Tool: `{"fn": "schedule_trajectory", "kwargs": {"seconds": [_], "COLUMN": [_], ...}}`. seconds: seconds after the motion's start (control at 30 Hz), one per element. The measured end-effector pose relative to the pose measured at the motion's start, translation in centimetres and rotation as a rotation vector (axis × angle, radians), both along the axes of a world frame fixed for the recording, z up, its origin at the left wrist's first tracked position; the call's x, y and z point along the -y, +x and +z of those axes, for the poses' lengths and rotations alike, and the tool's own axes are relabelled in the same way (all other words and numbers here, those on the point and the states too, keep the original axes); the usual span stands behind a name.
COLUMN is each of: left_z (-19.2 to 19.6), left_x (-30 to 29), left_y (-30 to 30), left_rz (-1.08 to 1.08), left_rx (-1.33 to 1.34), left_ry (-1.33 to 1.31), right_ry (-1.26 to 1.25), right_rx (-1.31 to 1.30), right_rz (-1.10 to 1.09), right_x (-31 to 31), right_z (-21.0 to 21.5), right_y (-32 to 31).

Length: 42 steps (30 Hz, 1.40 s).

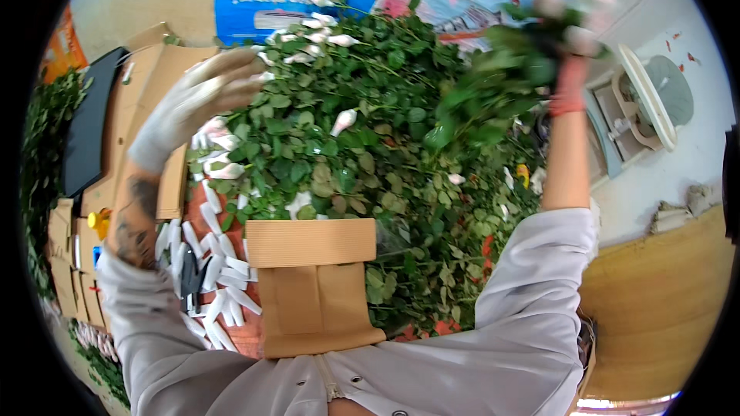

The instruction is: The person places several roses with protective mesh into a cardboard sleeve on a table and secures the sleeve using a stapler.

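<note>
My left hand [193,104], in a pale glove, hovers at the left end of the leafy pile, its fingers stretched out and slightly blurred. Just beyond its fingertips are several white-wrapped rose heads [304,46]. My right hand [556,69], in a dark glove with a red cuff, is raised at the upper right. It grips a bunch of roses [493,96] whose green leaves hang down to the left; the pale blooms above are smeared by motion. A single rose [344,122] with a whitish head lies on top of the green rose pile [385,108].
A bent piece of corrugated cardboard [312,293] stands before my waist. White foam sleeves [223,277] and a black tool [191,273] lie on the red surface at left. Cardboard and a dark panel [92,127] are farther left. A white-rimmed fixture [647,100] stands at right.
</note>
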<state>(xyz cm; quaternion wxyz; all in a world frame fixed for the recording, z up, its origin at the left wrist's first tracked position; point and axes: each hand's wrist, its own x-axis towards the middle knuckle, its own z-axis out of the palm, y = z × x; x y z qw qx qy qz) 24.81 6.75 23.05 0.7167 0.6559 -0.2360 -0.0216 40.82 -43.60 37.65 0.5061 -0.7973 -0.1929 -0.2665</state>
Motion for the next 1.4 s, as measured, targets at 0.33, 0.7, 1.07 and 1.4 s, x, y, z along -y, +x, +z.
{"fn": "schedule_trajectory", "kwargs": {"seconds": [0.33,0.7,1.07,1.4], "left_z": [-3.0,-4.2,-10.4,-13.9], "left_x": [-2.1,-0.2,-3.5,7.0], "left_y": [-7.9,-18.4,-23.6,-23.8], "left_rz": [0.013,-0.68,-0.504,0.153], "left_rx": [-0.135,-0.161,-0.34,0.093], "left_ry": [0.139,0.516,0.328,0.864], "right_ry": [0.275,-0.616,-1.463,-0.974], "right_rx": [0.353,-0.394,-0.285,-0.632], "right_rz": [-0.013,0.376,0.371,0.868], "right_x": [19.3,-3.6,-17.6,-15.2], "right_z": [18.3,4.3,-20.9,-17.7], "right_y": [-14.1,-25.0,-33.3,-30.8]}}
